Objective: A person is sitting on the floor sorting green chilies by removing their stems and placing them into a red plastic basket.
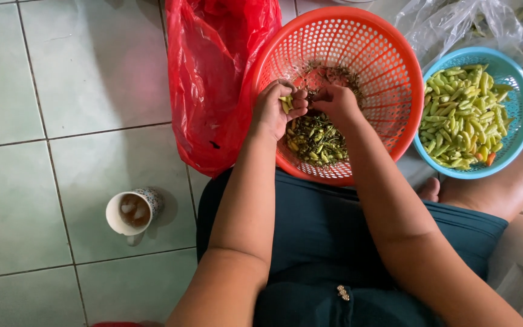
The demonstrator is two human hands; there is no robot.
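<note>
My left hand [275, 109] is closed around a few pale green chillies [286, 103] over the orange plastic basket [382, 72]. My right hand [336, 102] meets it fingertip to fingertip, pinching at one of those chillies. Below both hands, a heap of dark green stems and scraps [315, 140] lies in the bottom of the orange basket. To the right stands a blue plastic basket [520, 103] filled with several green and yellowish chillies [462, 115], plus one orange one.
A red plastic bag [213, 72] lies crumpled left of the orange basket. A white cup [133, 211] with brown drink and ice stands on the tiled floor [43, 151]. Clear plastic bags [479, 24] lie at the top right. A bare leg [509, 181] stretches along the right.
</note>
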